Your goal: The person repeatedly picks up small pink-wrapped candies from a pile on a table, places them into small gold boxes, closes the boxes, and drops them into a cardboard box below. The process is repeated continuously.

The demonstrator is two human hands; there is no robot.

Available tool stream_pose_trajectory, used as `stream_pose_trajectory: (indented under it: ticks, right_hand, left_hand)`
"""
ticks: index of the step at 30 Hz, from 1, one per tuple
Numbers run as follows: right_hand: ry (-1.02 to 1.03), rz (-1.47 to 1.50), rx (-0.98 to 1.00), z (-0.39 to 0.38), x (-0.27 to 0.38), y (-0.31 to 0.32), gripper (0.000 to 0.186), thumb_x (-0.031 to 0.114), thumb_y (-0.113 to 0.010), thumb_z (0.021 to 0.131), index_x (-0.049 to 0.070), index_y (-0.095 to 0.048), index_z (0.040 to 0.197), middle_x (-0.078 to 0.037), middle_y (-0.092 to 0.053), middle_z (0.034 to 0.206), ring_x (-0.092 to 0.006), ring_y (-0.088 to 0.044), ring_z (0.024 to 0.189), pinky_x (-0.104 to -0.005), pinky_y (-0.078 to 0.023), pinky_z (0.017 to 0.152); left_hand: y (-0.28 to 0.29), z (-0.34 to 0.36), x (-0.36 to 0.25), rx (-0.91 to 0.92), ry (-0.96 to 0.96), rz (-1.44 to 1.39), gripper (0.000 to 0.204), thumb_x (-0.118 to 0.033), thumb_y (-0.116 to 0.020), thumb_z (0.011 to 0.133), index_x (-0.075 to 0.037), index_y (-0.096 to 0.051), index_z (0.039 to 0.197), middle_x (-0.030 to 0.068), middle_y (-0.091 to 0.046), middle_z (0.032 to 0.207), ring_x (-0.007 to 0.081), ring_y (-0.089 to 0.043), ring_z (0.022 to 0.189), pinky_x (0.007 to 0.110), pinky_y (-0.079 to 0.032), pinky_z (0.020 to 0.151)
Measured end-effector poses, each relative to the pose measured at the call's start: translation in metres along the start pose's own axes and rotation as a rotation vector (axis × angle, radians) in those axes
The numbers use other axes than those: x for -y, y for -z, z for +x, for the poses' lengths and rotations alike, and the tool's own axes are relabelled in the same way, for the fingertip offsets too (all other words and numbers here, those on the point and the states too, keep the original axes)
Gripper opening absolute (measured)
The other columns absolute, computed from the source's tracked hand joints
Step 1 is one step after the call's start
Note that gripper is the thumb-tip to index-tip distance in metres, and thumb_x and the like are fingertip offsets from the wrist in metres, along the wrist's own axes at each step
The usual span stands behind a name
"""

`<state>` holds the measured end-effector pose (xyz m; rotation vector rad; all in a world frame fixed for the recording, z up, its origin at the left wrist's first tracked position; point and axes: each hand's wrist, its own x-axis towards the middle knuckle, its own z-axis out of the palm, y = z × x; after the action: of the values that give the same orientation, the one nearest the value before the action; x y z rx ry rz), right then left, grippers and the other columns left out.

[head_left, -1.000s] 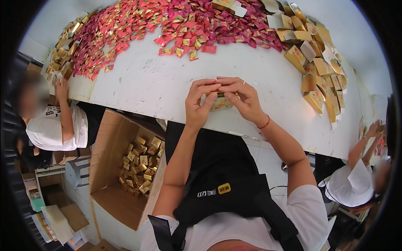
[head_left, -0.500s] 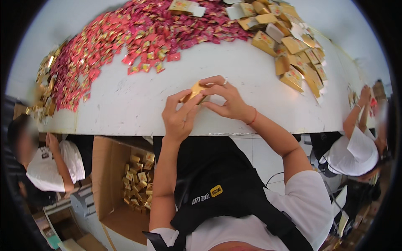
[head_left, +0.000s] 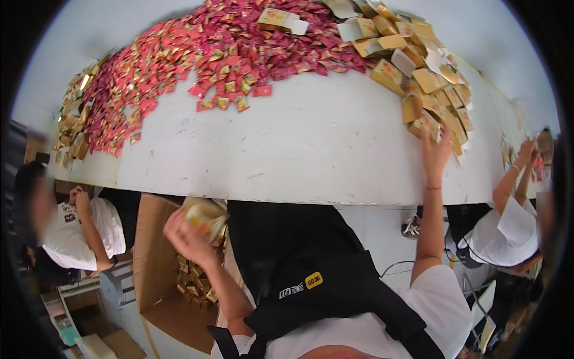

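Note:
Over the brown cardboard carton [head_left: 154, 251] at the table's near edge, my left hand [head_left: 190, 244] grips a small gold box [head_left: 206, 219], slightly smeared by motion. Gold boxes [head_left: 192, 280] lie loose inside that carton. Far out to the right, my right hand [head_left: 438, 157] has its fingers spread at the near end of a heap of gold cartons [head_left: 388, 76], several with open flaps. Its fingertips overlap the lowest cartons; whether they touch one is hard to tell. Nothing shows in its grasp.
A wide pile of small pink and red packets [head_left: 197, 51] runs along the back of the white table [head_left: 269, 143], with one open gold box [head_left: 276, 18] on top. More gold boxes [head_left: 73, 128] sit at far left. Co-workers [head_left: 89, 236] sit on either side.
My hands have parted from the gold box they both held over the table. The left carried it down and left over the carton; the right stretched out to the gold heap.

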<state>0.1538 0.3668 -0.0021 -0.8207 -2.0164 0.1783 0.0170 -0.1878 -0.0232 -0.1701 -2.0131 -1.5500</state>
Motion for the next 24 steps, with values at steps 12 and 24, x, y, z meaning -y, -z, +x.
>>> stream_pose_trajectory:
  ticks: [12, 24]
  right_hand:
    - [0.235, 0.78, 0.796, -0.085, 0.214, 0.004, 0.052, 0.006, -0.072, 0.082, 0.002, -0.05, 0.13, -0.012, -0.059, 0.114, -0.0179, -0.058, 0.093, -0.0308, -0.046, 0.084]
    - [0.845, 0.525, 0.475, -0.048, 0.31, -0.219, 0.047, 0.034, -0.07, 0.084, 0.007, -0.061, 0.121, -0.012, -0.057, 0.125, -0.0292, -0.046, 0.12, -0.0455, -0.038, 0.096]
  left_hand:
    - [-0.093, -0.009, -0.096, 0.632, -0.288, 0.226, 0.103, -0.033, -0.09, 0.061, -0.004, -0.037, 0.145, 0.0182, -0.041, 0.144, 0.0379, -0.038, 0.132, 0.052, -0.028, 0.111]
    - [-0.138, 0.021, -0.024, 0.18, 0.127, 0.013, 0.08, -0.014, -0.086, 0.069, 0.002, -0.038, 0.131, 0.0179, -0.043, 0.123, 0.0304, -0.045, 0.115, 0.043, -0.039, 0.099]
